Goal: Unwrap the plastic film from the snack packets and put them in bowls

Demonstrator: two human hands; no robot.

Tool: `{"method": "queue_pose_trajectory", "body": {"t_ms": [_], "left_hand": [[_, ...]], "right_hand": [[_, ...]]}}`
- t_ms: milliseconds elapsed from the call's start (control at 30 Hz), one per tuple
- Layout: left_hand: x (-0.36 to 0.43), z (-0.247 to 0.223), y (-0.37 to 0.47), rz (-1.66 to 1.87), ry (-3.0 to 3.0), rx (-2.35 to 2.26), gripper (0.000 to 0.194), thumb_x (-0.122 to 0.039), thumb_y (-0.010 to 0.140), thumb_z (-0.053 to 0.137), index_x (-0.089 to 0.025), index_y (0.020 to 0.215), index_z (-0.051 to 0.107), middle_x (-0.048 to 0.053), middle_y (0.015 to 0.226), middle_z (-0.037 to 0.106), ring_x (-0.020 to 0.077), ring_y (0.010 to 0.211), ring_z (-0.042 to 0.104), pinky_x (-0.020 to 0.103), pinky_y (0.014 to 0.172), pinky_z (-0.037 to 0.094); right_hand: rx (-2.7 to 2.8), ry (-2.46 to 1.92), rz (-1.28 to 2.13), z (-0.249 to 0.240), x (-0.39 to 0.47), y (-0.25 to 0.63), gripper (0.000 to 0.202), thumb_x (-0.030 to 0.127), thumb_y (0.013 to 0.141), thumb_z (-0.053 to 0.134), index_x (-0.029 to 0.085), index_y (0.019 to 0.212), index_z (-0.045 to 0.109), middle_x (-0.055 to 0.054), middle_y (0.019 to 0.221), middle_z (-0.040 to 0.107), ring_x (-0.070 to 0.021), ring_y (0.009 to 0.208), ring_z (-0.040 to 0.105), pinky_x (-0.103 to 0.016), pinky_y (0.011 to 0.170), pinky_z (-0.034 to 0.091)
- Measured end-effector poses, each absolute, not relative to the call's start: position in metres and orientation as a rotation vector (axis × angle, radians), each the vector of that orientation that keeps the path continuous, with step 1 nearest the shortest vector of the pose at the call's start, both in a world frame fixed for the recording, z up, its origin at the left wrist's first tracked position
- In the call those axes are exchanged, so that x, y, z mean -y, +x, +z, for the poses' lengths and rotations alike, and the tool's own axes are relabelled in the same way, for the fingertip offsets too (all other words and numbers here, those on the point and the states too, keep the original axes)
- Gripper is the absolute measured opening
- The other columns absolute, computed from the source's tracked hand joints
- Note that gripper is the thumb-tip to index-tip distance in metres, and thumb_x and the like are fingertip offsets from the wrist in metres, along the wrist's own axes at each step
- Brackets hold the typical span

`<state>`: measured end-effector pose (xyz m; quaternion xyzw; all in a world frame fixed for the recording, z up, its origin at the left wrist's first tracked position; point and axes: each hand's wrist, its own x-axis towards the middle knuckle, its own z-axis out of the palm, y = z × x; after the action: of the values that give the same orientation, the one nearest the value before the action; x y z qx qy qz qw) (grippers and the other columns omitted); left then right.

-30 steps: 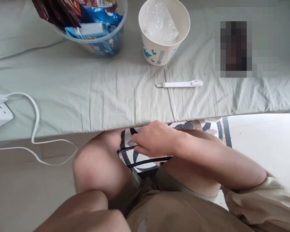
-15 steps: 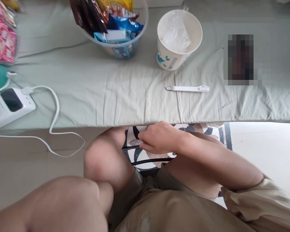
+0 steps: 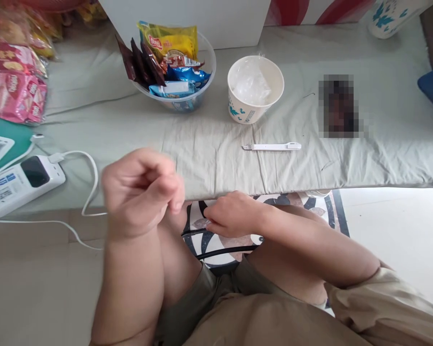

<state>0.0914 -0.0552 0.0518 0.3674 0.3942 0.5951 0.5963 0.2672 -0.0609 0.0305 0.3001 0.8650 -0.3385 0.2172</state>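
Loose khaki-brown top [image 3: 260, 322], wide creased short sleeve [image 3: 386, 300], darker olive-brown shorts [image 3: 189, 300], bare forearms [image 3: 310, 235]

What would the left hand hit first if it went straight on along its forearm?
Probably the snack bowl, though how high the left hand sits above the cloth is unclear, so it might pass over.

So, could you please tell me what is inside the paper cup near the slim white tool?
Crumpled clear plastic fills much of the paper cup. It covers the bottom, so I cannot tell whether anything else lies beneath.
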Motion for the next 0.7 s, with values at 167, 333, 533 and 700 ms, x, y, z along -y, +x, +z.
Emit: {"method": "queue_pose_trajectory", "body": {"t_ms": [167, 333, 533, 700], "left_hand": [[0.017, 0.026, 0.098, 1.246, 1.034, -0.945, 0.044, -0.056, 0.074, 0.085, -0.020, 0.058, 0.065, -0.006, 0.037, 0.044, 0.0057, 0.027, 0.034, 0.020, 0.026, 0.025], [-0.001, 0.014, 0.113, 1.220, 0.884, -1.044, 0.057, -0.055, 0.074, 0.085, -0.019, 0.047, 0.049, -0.005, 0.035, 0.040, 0.0070, 0.028, 0.036, 0.021, 0.030, 0.026], [-0.010, 0.013, 0.116, 1.376, 0.751, -1.035, 0.045, -0.050, 0.062, 0.094, -0.022, 0.074, 0.061, -0.003, 0.060, 0.069, 0.0082, 0.038, 0.051, 0.019, 0.036, 0.031], [-0.012, 0.014, 0.100, 1.522, 0.481, -1.093, 0.056, -0.053, 0.084, 0.077, -0.020, 0.053, 0.044, -0.008, 0.036, 0.034, 0.0048, 0.032, 0.032, 0.019, 0.038, 0.024]], "right_hand": [[-2.383, 0.813, -0.958, 0.030, 0.059, 0.267, 0.039, 0.040, 0.102, 0.043, 0.018, 0.112, 0.073, -0.013, 0.100, 0.078, -0.0299, 0.097, 0.075, -0.035, 0.071, 0.051], [-2.368, 0.800, -0.996, 0.031, 0.057, 0.266, 0.039, 0.042, 0.102, 0.044, 0.019, 0.115, 0.073, -0.013, 0.098, 0.078, -0.0306, 0.098, 0.075, -0.035, 0.070, 0.048], [-2.375, 0.796, -1.053, 0.032, 0.054, 0.267, 0.034, 0.041, 0.101, 0.046, 0.019, 0.101, 0.072, -0.009, 0.091, 0.077, -0.0250, 0.085, 0.073, -0.030, 0.063, 0.036], [-2.414, 0.872, -1.336, 0.036, 0.054, 0.268, 0.022, 0.031, 0.099, 0.050, 0.019, 0.088, 0.065, -0.001, 0.076, 0.068, -0.0147, 0.069, 0.059, -0.027, 0.062, 0.034]]}}
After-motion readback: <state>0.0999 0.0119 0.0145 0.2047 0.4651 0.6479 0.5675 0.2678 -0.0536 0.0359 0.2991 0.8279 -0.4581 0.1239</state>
